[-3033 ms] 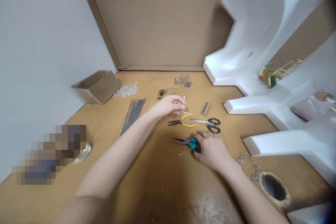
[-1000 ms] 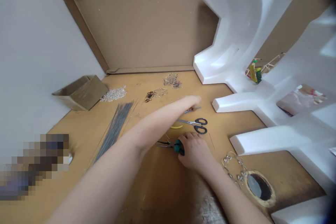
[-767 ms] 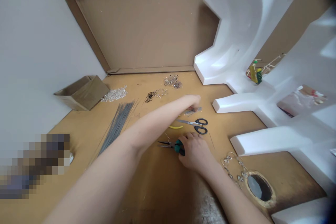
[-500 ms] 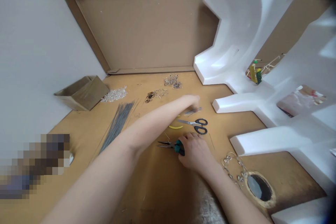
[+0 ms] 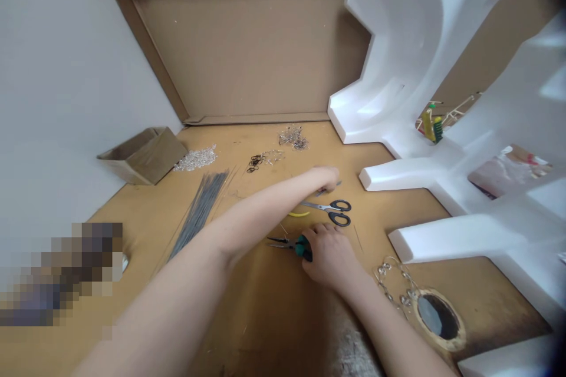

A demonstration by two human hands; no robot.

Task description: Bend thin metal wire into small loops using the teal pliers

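Observation:
My right hand is wrapped round the teal-and-black handles of long-nose pliers. Their jaws point left, slightly apart, and a thin piece of wire shows close by them. My left hand reaches across to the right with its fingers curled down onto a small pile of short grey wire pieces; the fingertips are hidden. Just below it lie black-handled scissors. A yellow curved handle is partly covered by my left forearm.
Long grey wires lie left of my forearm. Further back are clear beads, black rings and wire loops. A cardboard box stands left. White moulded foam borders the right, near a wire chain and a round hole.
My left hand has lowered onto the short wire pieces and now covers most of them. My right hand keeps the pliers in nearly the same place. The view has shifted slightly.

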